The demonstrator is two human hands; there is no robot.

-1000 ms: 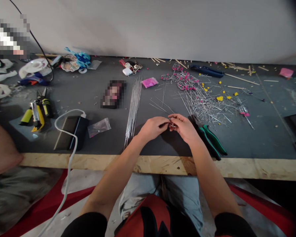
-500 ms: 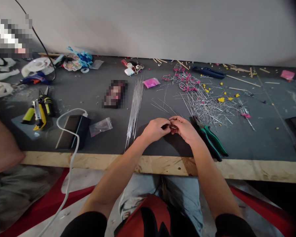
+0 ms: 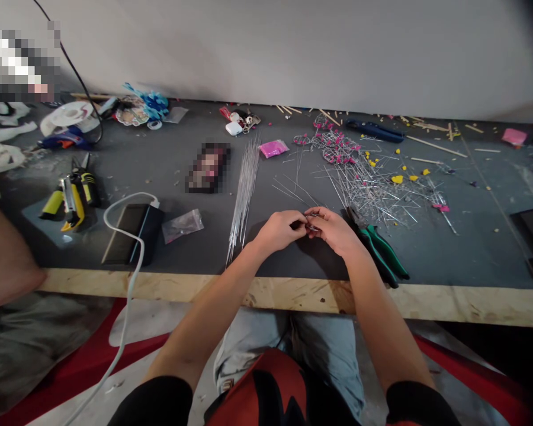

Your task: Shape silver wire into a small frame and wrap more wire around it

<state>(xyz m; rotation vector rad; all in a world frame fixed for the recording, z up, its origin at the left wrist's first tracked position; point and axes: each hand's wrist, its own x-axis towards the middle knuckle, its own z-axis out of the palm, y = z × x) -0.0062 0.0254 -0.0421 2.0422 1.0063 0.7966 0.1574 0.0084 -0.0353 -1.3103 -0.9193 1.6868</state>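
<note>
My left hand (image 3: 282, 231) and my right hand (image 3: 333, 231) meet fingertip to fingertip, low over the table. Both are closed in a pinch on a small bit of thin, shiny wire, mostly hidden by the fingers. Right beside my right forearm lie green-handled pliers (image 3: 385, 251), jaws pointing away from me. Beyond my hands a few loose wires (image 3: 293, 189) are scattered. A bundle of long straight wires (image 3: 243, 195) lies left of my left hand. Behind my right hand spreads a tangled heap of cut wires (image 3: 377, 189), with pink-marked wire shapes (image 3: 335, 145) at its far side.
A pink packet (image 3: 273, 148), a phone (image 3: 208, 168), a clear bag (image 3: 183, 226) and a power bank (image 3: 131, 234) with a white cable lie on the left. Cutters and a yellow knife (image 3: 73, 204) sit farther left, near another person's arm (image 3: 9, 242). Wooden sticks (image 3: 435, 147) lie at the back right.
The view has shifted very slightly. My fingers stay together at the same spot, with only a slight change in the right fingers' grip.
</note>
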